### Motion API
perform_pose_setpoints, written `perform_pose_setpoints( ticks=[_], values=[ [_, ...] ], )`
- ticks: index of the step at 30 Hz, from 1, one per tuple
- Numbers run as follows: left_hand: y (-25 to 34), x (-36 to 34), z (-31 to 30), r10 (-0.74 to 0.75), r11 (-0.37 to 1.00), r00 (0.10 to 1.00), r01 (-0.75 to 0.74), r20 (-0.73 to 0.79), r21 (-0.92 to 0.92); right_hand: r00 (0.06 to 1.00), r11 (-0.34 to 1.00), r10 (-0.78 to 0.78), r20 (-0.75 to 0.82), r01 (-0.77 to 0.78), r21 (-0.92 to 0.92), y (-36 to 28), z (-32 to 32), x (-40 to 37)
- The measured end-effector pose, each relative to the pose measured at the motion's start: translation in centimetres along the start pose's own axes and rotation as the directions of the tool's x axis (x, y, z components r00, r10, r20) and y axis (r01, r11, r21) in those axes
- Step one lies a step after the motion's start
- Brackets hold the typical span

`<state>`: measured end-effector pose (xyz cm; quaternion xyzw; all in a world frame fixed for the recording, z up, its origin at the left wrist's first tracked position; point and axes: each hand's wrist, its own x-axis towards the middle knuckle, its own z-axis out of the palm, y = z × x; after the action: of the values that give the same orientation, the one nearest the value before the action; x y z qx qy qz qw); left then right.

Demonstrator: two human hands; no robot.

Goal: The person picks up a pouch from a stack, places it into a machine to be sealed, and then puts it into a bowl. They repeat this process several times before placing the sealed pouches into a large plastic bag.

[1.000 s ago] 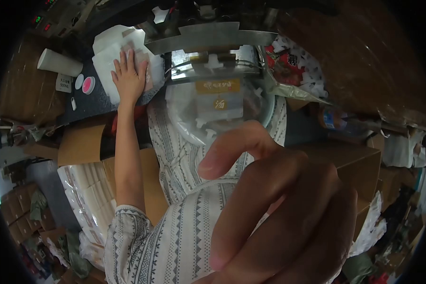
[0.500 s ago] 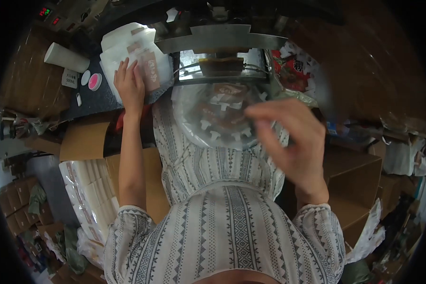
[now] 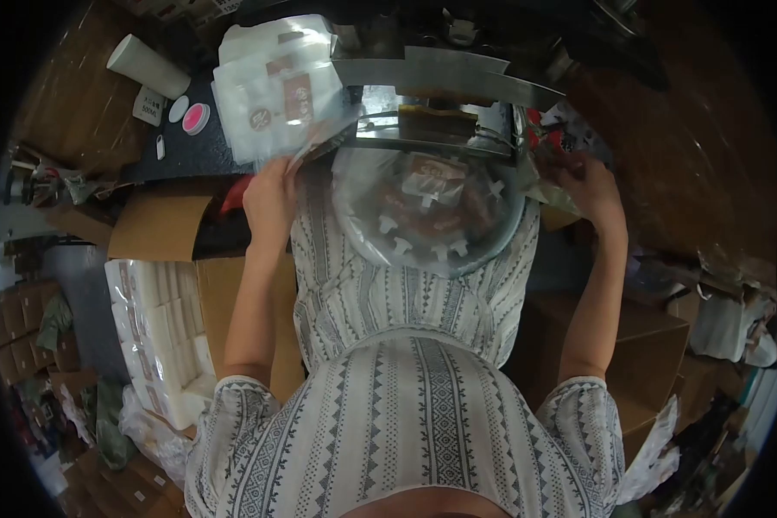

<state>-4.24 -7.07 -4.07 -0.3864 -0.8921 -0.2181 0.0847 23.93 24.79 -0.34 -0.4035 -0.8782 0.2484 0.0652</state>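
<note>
My left hand [image 3: 269, 200] pinches the lower edge of a clear pouch [image 3: 319, 138] that slants up towards the stack of white pouches [image 3: 268, 82] on the dark bench. My right hand [image 3: 590, 192] reaches out to the right of the machine, its fingers resting on a heap of red-printed and silver packets [image 3: 551, 129]. Whether it grips one is hidden. Between my hands sits a round clear disc [image 3: 427, 220] with white pegs, under a metal plate [image 3: 445, 76] of the machine.
A white cup [image 3: 147, 65], a pink lid [image 3: 196, 118] and a white lid [image 3: 179, 108] lie at the bench's far left. Cardboard boxes [image 3: 151, 229] and wrapped white packs [image 3: 151, 337] stand to my left. More boxes [image 3: 647, 324] stand to my right.
My left hand drew back from the pouch stack towards me with a clear pouch. My right hand swung from in front of the camera out to the packets on the right.
</note>
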Motion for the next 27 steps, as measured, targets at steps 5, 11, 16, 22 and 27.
perform_pose_setpoints(
  ticks=[5, 11, 16, 22, 27],
  values=[
    [2.6, -1.8, -1.8, -0.018, 0.977, 0.996, 0.0, -0.083, -0.212, 0.966, 0.959, 0.024, -0.257, 0.05, 0.278, -2.2, 0.6, -1.0],
    [6.3, -2.4, -2.6, 0.061, 0.952, 0.996, -0.079, -0.067, -0.297, 0.827, 0.733, -0.519, -0.216, 0.561, 0.385, -12.3, 2.5, -3.3],
    [7.0, -2.6, -2.6, 0.169, 0.929, 0.986, -0.161, -0.006, -0.332, 0.712, 0.668, -0.67, -0.209, 0.702, 0.247, -12.9, 2.9, -3.0],
    [7.8, -2.5, 0.7, 0.194, 0.788, 0.883, 0.119, 0.427, -0.604, 0.875, 0.761, -0.465, -0.135, 0.473, 0.445, -11.4, 3.6, -2.7],
    [9.9, 0.7, 3.0, 0.049, 0.456, 0.691, 0.627, 0.721, -0.632, 0.907, 0.894, -0.361, -0.22, 0.403, 0.197, -7.9, 1.2, -2.6]
  ],
)
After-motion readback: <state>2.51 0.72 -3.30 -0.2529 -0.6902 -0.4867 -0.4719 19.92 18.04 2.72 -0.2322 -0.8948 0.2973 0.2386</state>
